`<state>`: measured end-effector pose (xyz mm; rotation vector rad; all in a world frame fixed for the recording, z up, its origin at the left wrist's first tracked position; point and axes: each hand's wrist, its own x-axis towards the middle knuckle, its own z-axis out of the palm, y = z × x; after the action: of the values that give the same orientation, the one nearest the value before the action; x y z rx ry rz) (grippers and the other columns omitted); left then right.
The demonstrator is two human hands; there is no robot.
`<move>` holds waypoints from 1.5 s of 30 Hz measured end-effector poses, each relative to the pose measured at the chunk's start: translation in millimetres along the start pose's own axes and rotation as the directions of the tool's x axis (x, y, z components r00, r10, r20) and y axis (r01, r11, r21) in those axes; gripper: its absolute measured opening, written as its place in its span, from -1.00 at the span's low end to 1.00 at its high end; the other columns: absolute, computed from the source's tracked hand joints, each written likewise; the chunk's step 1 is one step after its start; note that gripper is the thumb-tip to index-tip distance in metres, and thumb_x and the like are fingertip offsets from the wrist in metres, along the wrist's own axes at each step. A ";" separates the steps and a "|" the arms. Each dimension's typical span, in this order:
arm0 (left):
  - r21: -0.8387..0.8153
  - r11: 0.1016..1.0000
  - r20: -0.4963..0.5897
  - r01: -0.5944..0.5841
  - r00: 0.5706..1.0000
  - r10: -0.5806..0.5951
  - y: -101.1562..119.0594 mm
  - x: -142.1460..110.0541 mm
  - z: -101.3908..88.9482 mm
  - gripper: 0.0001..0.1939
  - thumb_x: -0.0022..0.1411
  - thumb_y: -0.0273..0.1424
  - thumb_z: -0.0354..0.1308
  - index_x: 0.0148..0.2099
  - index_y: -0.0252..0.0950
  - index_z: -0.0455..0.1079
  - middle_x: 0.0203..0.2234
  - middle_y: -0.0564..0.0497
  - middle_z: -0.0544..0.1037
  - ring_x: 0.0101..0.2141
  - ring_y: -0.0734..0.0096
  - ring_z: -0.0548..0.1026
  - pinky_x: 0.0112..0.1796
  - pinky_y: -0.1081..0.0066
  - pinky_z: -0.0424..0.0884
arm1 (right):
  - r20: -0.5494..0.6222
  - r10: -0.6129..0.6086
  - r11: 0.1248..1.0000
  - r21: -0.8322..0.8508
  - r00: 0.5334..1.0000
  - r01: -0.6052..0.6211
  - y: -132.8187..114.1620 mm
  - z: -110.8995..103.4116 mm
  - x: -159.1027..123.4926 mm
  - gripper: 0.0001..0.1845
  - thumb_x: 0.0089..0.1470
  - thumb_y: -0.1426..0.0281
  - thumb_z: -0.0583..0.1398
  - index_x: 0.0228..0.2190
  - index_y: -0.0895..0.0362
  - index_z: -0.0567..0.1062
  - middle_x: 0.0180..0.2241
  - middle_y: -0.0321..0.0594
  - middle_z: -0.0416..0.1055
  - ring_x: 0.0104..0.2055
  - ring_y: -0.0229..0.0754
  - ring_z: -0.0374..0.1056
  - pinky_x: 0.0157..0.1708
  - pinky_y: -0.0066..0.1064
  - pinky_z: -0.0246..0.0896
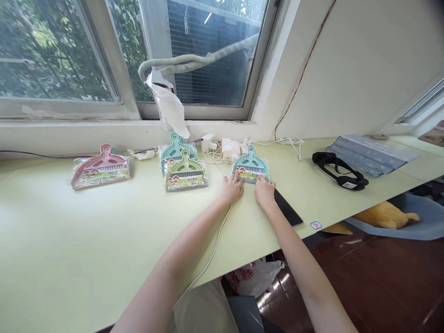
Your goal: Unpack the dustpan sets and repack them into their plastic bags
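Note:
A blue mini dustpan and brush set [250, 162] in clear plastic lies on the table with its handle toward the window. My left hand [232, 188] is closed on its lower left corner, and my right hand [265, 192] grips the lower right edge. Fingertips partly cover the printed label. To the left, a green dustpan and brush set [186, 169] overlaps a teal set [174, 143] behind it. Farther left lies a pink dustpan and brush set [104, 169], also wrapped. A flat black device [287, 209] is partly hidden under my right wrist.
White chargers and cables [227, 147] crowd the wall behind the blue set. A pale cable [219, 236] runs beside my left forearm. To the right are a black head strap [340, 173] and a patterned blue sheet [369, 155]. A blue tub [425, 219] stands below the table edge.

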<state>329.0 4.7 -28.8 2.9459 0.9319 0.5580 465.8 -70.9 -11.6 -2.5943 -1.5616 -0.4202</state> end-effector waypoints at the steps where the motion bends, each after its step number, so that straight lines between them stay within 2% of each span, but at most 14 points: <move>1: 0.003 1.000 0.003 0.002 1.000 -0.002 0.0 0.1 -0.1 -0.49 0.38 -0.32 -0.18 0.31 -0.29 0.17 0.33 -0.31 0.12 0.27 0.03 0.16 0.14 -0.15 0.16 | -0.006 0.017 1.000 0.006 1.000 -0.017 1.6 0.7 0.0 -0.43 0.19 0.62 -0.16 0.15 0.34 0.35 0.21 0.26 0.25 0.02 0.07 0.40 0.06 -0.02 0.13; 4: 0.008 1.000 0.012 0.000 1.000 0.000 -0.1 0.9 -0.4 -0.48 0.38 -0.32 -0.18 0.32 -0.32 0.17 0.33 -0.34 0.12 0.24 0.01 0.20 0.14 -0.14 0.16 | -0.002 0.069 0.997 0.021 0.998 -0.069 4.7 1.8 0.4 -0.43 0.16 0.63 -0.11 0.14 0.31 0.37 0.22 0.23 0.26 -0.03 0.04 0.44 0.10 0.01 0.05; 9: 0.004 1.000 0.005 0.018 1.000 -0.018 2.9 4.6 1.4 -0.49 0.36 -0.36 -0.15 0.30 -0.35 0.18 0.30 -0.36 0.16 0.20 -0.01 0.25 0.14 -0.10 0.16 | -0.006 0.133 0.991 0.008 0.991 -0.133 2.1 0.3 0.4 -0.47 0.23 0.58 -0.15 0.16 0.30 0.33 0.17 0.28 0.28 -0.16 -0.01 0.50 0.16 0.11 -0.04; 14: 0.017 0.998 -0.038 0.067 0.997 -0.066 21.6 13.2 6.9 -0.49 0.34 -0.40 -0.12 0.30 -0.32 0.22 0.22 -0.37 0.28 0.14 -0.06 0.31 0.12 -0.11 0.14 | 0.003 0.123 0.992 -0.007 0.992 -0.123 -3.1 0.1 0.0 -0.49 0.24 0.58 -0.16 0.13 0.31 0.33 0.09 0.25 0.32 -0.19 -0.03 0.50 0.17 0.13 -0.03; 17: 0.006 0.994 -0.042 0.109 0.993 -0.108 31.5 18.2 9.5 -0.48 0.32 -0.46 -0.13 0.30 -0.32 0.23 0.23 -0.35 0.28 0.21 -0.09 0.24 0.18 -0.15 0.06 | 0.019 0.124 0.992 -0.015 0.992 -0.124 -3.6 0.9 1.3 -0.49 0.26 0.57 -0.18 0.13 0.31 0.32 0.08 0.22 0.31 -0.20 -0.05 0.50 0.17 0.10 0.00; 19: -0.005 0.998 -0.047 0.067 0.997 -0.067 32.5 20.6 10.7 -0.46 0.30 -0.48 -0.14 0.31 -0.39 0.21 0.28 -0.36 0.21 0.29 -0.09 0.12 0.23 -0.15 -0.03 | 0.028 0.118 0.993 -0.008 0.993 -0.118 -2.7 1.8 2.6 -0.49 0.25 0.57 -0.17 0.14 0.30 0.31 0.09 0.20 0.31 -0.19 -0.05 0.49 0.18 0.08 -0.01; 21: -0.023 0.999 -0.035 -0.033 0.999 0.032 29.6 22.8 12.1 -0.43 0.28 -0.52 -0.16 0.32 -0.47 0.17 0.31 -0.35 0.15 0.33 -0.03 0.05 0.27 -0.07 -0.05 | 0.033 0.107 0.994 -0.003 0.994 -0.107 -1.3 3.2 3.6 -0.49 0.24 0.59 -0.16 0.13 0.30 0.31 0.08 0.19 0.31 -0.18 -0.06 0.48 0.20 0.09 -0.04; 24: -0.071 0.989 -0.002 -0.127 0.992 0.127 23.3 26.1 15.1 -0.39 0.26 -0.56 -0.19 0.34 -0.50 0.12 0.31 -0.31 0.18 0.31 0.08 0.11 0.27 0.08 0.05 | 0.013 0.092 0.996 0.000 0.996 -0.092 0.1 5.4 3.1 -0.50 0.22 0.60 -0.14 0.13 0.33 0.31 0.08 0.22 0.31 -0.14 -0.05 0.45 0.22 0.09 -0.07; 28: -0.110 0.988 0.017 -0.111 0.993 0.114 20.6 29.3 20.7 -0.37 0.26 -0.54 -0.18 0.37 -0.45 0.08 0.31 -0.28 0.17 0.30 0.09 0.13 0.25 0.09 0.11 | -0.060 0.056 0.998 0.027 0.997 -0.054 -1.4 8.3 0.4 -0.49 0.21 0.60 -0.15 0.11 0.32 0.33 0.06 0.20 0.34 -0.02 0.02 0.37 0.21 0.07 -0.08; 31: -0.115 0.988 0.030 -0.100 0.994 0.104 21.6 30.3 23.3 -0.37 0.27 -0.51 -0.17 0.38 -0.44 0.08 0.33 -0.26 0.15 0.31 0.06 0.10 0.26 0.07 0.08 | -0.107 -0.013 0.995 0.092 0.994 0.023 -4.5 12.2 1.8 -0.49 0.22 0.59 -0.15 0.10 0.27 0.35 0.09 0.16 0.34 0.11 0.05 0.25 0.16 -0.03 0.02; 34: -0.132 0.986 0.038 -0.099 0.994 0.105 22.0 30.5 23.1 -0.38 0.28 -0.48 -0.17 0.37 -0.46 0.08 0.34 -0.25 0.14 0.31 0.06 0.10 0.27 0.09 0.06 | -0.098 -0.072 0.979 0.185 0.993 0.090 -6.5 17.9 6.3 -0.50 0.22 0.55 -0.13 0.11 0.28 0.35 0.13 0.13 0.33 0.16 0.03 0.21 0.11 -0.17 0.11; 37: -0.146 0.985 0.048 -0.098 0.993 0.105 22.2 29.2 20.8 -0.39 0.30 -0.47 -0.19 0.37 -0.47 0.07 0.34 -0.24 0.13 0.31 0.05 0.09 0.28 0.10 0.04 | -0.092 -0.071 0.969 0.228 0.993 0.091 -4.4 22.0 9.5 -0.49 0.21 0.56 -0.11 0.14 0.29 0.34 0.15 0.12 0.30 0.14 0.01 0.23 0.09 -0.24 0.13; 40: -0.148 0.987 0.050 -0.059 0.996 0.067 24.2 26.6 18.3 -0.40 0.30 -0.48 -0.20 0.36 -0.48 0.08 0.35 -0.26 0.09 0.32 0.03 0.06 0.28 0.08 0.01 | -0.061 0.024 0.984 0.180 0.998 -0.012 0.6 21.2 9.5 -0.46 0.17 0.59 -0.08 0.16 0.35 0.30 0.15 0.20 0.26 0.12 0.05 0.27 0.01 -0.25 0.19; 45: -0.150 0.983 0.037 0.106 0.994 -0.102 30.4 22.8 16.3 -0.41 0.31 -0.47 -0.13 0.37 -0.37 0.10 0.37 -0.32 -0.01 0.35 -0.10 -0.04 0.25 -0.08 0.01 | -0.012 0.116 0.989 0.094 0.993 -0.114 3.2 14.2 8.5 -0.49 0.18 0.59 -0.09 0.13 0.45 0.29 0.08 0.29 0.30 0.01 0.08 0.37 -0.08 -0.26 0.21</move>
<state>368.7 -6.0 -33.2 2.7451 0.9864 0.5539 475.1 -62.1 -22.7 -2.5857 -1.3825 -0.3505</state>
